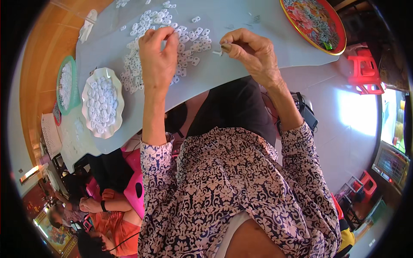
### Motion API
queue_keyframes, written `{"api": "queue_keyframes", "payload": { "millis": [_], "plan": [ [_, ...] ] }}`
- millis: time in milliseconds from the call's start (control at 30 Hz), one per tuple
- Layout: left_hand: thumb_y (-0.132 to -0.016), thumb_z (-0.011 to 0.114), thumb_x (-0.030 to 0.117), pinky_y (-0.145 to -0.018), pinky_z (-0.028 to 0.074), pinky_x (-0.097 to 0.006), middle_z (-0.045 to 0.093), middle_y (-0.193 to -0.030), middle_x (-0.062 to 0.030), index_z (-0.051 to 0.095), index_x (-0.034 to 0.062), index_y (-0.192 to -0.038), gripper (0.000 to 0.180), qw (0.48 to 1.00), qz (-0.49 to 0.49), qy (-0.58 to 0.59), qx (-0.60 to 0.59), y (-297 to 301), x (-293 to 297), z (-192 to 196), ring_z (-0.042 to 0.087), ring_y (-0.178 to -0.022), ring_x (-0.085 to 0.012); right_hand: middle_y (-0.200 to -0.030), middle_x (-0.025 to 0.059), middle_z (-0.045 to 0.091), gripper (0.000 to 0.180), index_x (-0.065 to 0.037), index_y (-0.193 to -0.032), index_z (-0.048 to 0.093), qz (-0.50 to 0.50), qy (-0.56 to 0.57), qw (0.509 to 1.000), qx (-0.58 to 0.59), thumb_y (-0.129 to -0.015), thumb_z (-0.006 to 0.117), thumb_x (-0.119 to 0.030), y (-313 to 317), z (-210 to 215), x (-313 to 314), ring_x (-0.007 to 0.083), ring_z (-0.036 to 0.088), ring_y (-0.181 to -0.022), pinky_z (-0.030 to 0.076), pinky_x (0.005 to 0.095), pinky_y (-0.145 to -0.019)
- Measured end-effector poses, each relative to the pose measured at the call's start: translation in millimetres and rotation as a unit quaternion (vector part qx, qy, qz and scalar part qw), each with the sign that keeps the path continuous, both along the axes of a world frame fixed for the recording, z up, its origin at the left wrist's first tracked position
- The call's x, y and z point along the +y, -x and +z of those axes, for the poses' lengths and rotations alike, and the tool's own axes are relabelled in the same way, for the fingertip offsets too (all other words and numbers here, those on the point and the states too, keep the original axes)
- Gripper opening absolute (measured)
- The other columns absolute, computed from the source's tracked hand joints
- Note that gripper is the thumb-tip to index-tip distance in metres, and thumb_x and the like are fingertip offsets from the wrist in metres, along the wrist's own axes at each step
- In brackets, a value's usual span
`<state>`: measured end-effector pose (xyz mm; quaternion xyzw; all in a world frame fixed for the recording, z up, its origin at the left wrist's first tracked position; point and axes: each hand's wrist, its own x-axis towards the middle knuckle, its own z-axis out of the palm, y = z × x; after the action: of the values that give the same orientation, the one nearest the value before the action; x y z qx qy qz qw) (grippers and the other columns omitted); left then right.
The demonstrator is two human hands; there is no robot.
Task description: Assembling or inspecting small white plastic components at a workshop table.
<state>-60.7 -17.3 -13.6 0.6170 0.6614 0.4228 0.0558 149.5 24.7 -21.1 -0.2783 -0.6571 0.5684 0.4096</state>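
Note:
My left hand (159,58) is over a loose pile of small white plastic pieces with holes (133,69) on the table. Its thumb and index finger curl close together at the pile, and whatever is between them is too small to make out. To the right, my right hand (254,53) pinches a thin metal pin, with a small white piece (218,53) at the fingertips. A few loose thin metal pins (254,19) lie on the table beyond it.
A white scalloped dish (119,116) of white pieces stands at left, beside a green basket (74,92) of more. A red round tray (342,32) holding metal pins sits far right. Red stools (363,71) stand on the floor. Another person in orange (116,219) sits at lower left.

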Motion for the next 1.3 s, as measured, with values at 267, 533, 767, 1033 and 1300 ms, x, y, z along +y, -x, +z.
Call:
{"api": "queue_keyframes", "payload": {
  "millis": [267, 533, 767, 1033, 1300],
  "plan": [
    [-0.087, 0.06, 0.011, -0.062, 0.043, -0.022, 0.063, -0.073, -0.0036, 0.064, -0.0017, -0.1, 0.019, 0.853, -0.129, 0.078, -0.5, -36.2, -13.7, 4.6, 0.054, -0.064, -0.0086, -0.102, 0.0089, 0.062, 0.018, 0.002, -0.093, 0.06, 0.009, 0.064, 0.995, 0.08, -0.09, 0.06, -0.015, 4.0, 3.3, 0.1, 0.0108, 0.059, -0.078, 0.051, 0.0255, -0.071],
    [-0.09, 0.054, 0.012, -0.061, 0.047, -0.025, 0.065, -0.077, -0.0052, 0.059, -0.0014, -0.093, 0.015, 0.944, -0.13, 0.042, -0.3, -62.9, -11.5, 2.8, 0.06, -0.068, -0.012, -0.095, 0.0074, 0.063, 0.015, 0.002, -0.092, 0.059, 0.005, 0.045, 0.991, 0.125, -0.09, 0.059, -0.012, 6.2, -4.6, 0.1, 0.0106, 0.059, -0.08, 0.051, 0.0256, -0.073],
    [-0.089, 0.053, 0.011, -0.065, 0.049, -0.029, 0.065, -0.08, -0.0107, 0.058, -0.0013, -0.097, 0.015, 0.977, -0.1, 0.013, -0.187, -64.5, -13.0, 10.1, 0.062, -0.07, -0.0186, -0.087, 0.0058, 0.064, 0.012, 0.002, -0.092, 0.059, -0.024, 0.029, 0.997, 0.068, -0.091, 0.058, -0.01, 6.8, 1.3, -1.1, 0.0102, 0.058, -0.08, 0.05, 0.0247, -0.073],
    [-0.088, 0.057, 0.007, -0.071, 0.049, -0.027, 0.063, -0.081, -0.0057, 0.058, -0.0007, -0.096, 0.011, 0.888, -0.126, 0.028, -0.442, -61.4, -12.7, -0.2, 0.06, -0.076, -0.0126, -0.085, 0.0039, 0.064, 0.015, 0.002, -0.095, 0.062, -0.075, 0.073, 0.99, 0.09, -0.088, 0.062, -0.011, 2.8, -2.1, -0.1, 0.0071, 0.055, -0.069, 0.048, 0.0211, -0.064],
    [-0.086, 0.062, 0.01, -0.072, 0.045, -0.025, 0.062, -0.084, -0.0049, 0.063, -0.0022, -0.098, 0.017, 0.828, -0.146, 0.004, -0.542, -52.7, -4.5, -0.2, 0.058, -0.075, -0.0126, -0.083, 0.0026, 0.064, 0.018, 0.001, -0.102, 0.06, -0.065, 0.01, 0.998, 0.022, -0.086, 0.063, -0.006, 5.0, 4.0, -5.8, 0.0062, 0.057, -0.072, 0.05, 0.0212, -0.066]
  ]
}}
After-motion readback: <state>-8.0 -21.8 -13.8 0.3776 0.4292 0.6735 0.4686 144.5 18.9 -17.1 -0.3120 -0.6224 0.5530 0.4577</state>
